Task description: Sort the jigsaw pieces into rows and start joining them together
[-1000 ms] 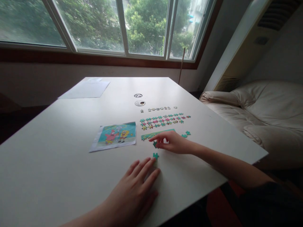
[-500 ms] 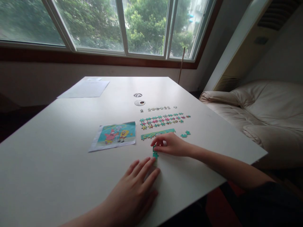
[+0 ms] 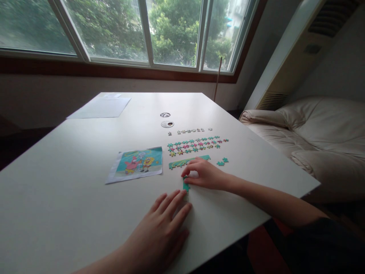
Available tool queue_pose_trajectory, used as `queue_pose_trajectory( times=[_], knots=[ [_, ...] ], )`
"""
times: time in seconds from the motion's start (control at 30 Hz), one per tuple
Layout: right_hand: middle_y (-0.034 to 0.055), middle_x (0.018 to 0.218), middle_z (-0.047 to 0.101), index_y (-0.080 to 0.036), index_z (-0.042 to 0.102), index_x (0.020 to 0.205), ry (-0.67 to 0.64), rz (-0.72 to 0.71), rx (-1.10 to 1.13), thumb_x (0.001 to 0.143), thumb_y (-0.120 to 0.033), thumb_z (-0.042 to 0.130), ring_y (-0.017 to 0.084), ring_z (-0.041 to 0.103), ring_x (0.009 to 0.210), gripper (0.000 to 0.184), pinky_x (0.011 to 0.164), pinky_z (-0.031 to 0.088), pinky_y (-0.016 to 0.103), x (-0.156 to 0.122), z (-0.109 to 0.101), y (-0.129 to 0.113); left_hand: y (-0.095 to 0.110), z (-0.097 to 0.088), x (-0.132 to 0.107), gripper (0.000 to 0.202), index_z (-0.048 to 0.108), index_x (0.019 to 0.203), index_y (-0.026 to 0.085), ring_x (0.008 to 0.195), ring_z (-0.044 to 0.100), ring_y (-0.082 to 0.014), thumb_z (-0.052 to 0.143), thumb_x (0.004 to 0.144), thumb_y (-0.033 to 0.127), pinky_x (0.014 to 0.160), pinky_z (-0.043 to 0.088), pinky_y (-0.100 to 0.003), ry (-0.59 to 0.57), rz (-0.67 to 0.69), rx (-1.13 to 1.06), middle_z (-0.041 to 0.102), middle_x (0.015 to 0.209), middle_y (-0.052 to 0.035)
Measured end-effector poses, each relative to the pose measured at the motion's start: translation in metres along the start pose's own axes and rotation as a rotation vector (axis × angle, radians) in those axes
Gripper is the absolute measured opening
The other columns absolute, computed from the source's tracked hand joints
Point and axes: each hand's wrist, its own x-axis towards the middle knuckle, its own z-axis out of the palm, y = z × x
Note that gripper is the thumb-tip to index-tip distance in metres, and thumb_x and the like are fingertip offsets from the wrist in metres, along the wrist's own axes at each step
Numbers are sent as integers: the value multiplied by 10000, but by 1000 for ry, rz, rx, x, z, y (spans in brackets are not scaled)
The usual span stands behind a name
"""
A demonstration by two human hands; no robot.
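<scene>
My right hand pinches a small teal puzzle piece against the white table, pressing it onto another teal piece just below. My left hand lies flat on the table with fingers stretched out, its fingertips touching the lower teal piece. Just beyond my right hand lies a joined teal strip of puzzle pieces. A cartoon reference picture lies to the left of the strip.
Rows of loose coloured pieces and pale face-down pieces lie farther back. Two teal pieces sit to the right. A paper sheet lies at the far left, two round table holes mid-table. A beige sofa stands right.
My right hand brought its teal piece down and toward me, from beside the strip onto the teal piece at my left fingertips. The left hand stayed put.
</scene>
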Motion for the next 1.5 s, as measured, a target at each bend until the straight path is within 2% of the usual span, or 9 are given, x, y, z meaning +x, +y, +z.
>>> queue_pose_trajectory(
  times=[0.13,0.27,0.4,0.5,0.77,0.97,1.13,1.3,1.5],
  knots=[
    [24,788,643,-170,645,849,61,-6,28,774,-263,574,118,551,772,139,761,390,248,1,-13,0,-1,0,-1,422,410,1248,215,1209,367,-282,447,827,214,954,354,-476,-14,0,-1,372,1357,-105],
    [14,741,642,-166,648,838,85,99,5,792,-267,543,94,531,656,153,640,385,215,-1,-40,10,-1,0,-1,425,408,1249,225,1207,369,-275,449,826,212,948,363,-464,-20,5,-7,371,1359,-99],
    [12,737,637,-172,650,865,5,142,-62,784,-265,544,87,513,616,163,594,376,204,-11,-63,32,4,1,1,401,438,1216,221,1199,377,-270,450,816,200,957,350,-463,19,-37,-20,402,1335,-96],
    [15,750,637,-173,651,861,-99,130,-82,775,-259,552,91,531,637,157,598,387,200,-18,-72,42,6,1,1,391,447,1203,220,1196,379,-270,445,813,190,955,350,-465,48,-62,-19,413,1323,-96],
    [37,811,616,-165,653,905,-313,57,7,716,-355,628,102,540,685,269,619,417,202,-16,-60,32,0,3,-1,416,426,1224,188,1176,400,-268,449,808,179,946,371,-439,48,5,16,418,1318,-120],
    [22,776,595,-157,633,841,-340,71,-48,697,-320,648,107,527,683,218,614,400,204,-13,-55,26,1,5,0,396,452,1199,188,1171,412,-263,446,804,165,939,383,-425,67,-2,12,439,1304,-112],
    [17,743,576,-146,613,813,-412,100,-44,696,-274,639,103,507,656,175,586,389,201,-9,-57,20,0,5,0,404,443,1206,177,1173,411,-268,449,802,166,939,384,-427,64,7,18,437,1308,-117],
    [5,743,563,-149,591,795,-404,59,3,678,-214,641,100,495,680,142,582,376,189,-9,-54,20,0,4,0,423,430,1225,171,1175,408,-274,445,803,167,938,382,-433,57,7,30,437,1310,-117],
    [-6,736,574,-154,591,1004,-420,-9,170,759,-203,567,69,481,619,250,584,389,178,-8,-50,19,1,4,0,405,442,1208,177,1172,409,-269,441,803,158,936,381,-435,55,7,16,442,1305,-111]
  ],
)
